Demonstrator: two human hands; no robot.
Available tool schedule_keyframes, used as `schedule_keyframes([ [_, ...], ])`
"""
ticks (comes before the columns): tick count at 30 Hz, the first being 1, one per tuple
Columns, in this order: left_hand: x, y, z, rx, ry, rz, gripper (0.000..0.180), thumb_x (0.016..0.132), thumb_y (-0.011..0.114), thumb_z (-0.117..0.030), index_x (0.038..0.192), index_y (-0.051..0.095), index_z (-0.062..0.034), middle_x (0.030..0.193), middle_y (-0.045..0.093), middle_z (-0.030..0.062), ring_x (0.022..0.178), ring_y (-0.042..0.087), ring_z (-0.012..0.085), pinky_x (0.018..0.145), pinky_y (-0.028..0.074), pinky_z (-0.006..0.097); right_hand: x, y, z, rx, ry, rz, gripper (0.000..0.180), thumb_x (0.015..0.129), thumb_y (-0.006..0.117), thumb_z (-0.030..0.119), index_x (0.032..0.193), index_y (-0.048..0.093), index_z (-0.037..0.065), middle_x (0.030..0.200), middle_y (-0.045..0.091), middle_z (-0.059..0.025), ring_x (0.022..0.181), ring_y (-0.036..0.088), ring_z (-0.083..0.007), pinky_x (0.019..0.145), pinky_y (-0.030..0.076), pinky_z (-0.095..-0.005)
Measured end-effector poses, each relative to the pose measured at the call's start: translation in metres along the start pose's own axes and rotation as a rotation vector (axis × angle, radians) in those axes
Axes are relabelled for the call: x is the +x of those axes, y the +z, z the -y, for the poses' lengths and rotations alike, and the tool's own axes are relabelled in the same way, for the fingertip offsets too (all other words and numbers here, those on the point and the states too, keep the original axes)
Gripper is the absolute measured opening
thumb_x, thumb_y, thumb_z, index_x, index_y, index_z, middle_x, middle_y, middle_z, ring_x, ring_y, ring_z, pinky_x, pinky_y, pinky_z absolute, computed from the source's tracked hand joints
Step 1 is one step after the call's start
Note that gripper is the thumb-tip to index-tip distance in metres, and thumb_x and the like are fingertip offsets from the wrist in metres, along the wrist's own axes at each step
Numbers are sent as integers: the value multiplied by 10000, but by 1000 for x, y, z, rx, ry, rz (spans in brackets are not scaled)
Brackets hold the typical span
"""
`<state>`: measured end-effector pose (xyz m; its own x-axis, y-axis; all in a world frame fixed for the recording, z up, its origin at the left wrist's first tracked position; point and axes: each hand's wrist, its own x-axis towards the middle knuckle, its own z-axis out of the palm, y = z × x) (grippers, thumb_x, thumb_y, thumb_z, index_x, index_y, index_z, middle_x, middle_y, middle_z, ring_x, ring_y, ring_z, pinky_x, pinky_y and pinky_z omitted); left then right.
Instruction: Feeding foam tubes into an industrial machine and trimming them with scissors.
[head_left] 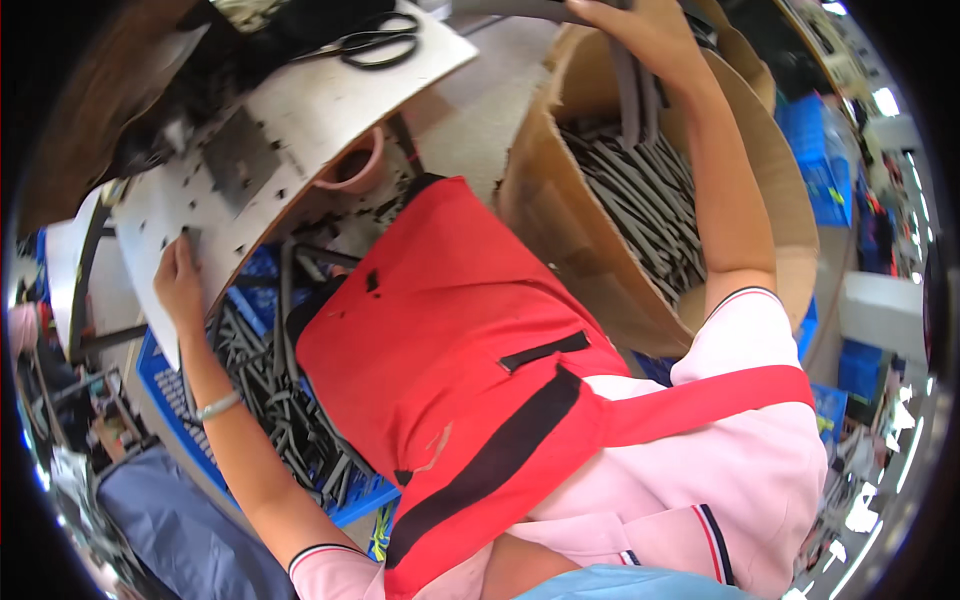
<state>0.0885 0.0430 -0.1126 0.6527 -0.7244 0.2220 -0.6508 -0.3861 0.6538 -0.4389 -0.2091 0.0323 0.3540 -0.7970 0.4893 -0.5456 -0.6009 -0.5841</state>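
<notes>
Hands: right hand (650, 35) gripping upright strips (632, 95)

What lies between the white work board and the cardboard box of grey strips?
In the head view, bare pale floor separates the white work board from the cardboard box; lower down, the red apron.

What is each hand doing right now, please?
Left hand: fingers curled on the edge of the white board, gripping it.
Right hand: closed around grey strips lifted above the cardboard box.
</notes>
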Motion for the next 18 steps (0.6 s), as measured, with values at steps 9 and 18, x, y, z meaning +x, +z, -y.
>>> schedule_keyframes([
  [9,-5,6,-1,58,79,-51,320,964,581,-319,1039,703,-33,648,588,6,581,522,80,532,401,254,-130,-82,-246,-570,308,19,867,706,800,388,1417,378,126,1319,547,-210,1216,526,-372,1006,428,-435],
  [18,-107,27,-120,-255,214,167,208,952,609,-159,1065,664,6,843,662,58,709,590,119,634,477,259,-132,60,-26,211,142,461,431,837,688,137,1249,571,86,959,662,-64,893,633,-161,839,505,-308],
])
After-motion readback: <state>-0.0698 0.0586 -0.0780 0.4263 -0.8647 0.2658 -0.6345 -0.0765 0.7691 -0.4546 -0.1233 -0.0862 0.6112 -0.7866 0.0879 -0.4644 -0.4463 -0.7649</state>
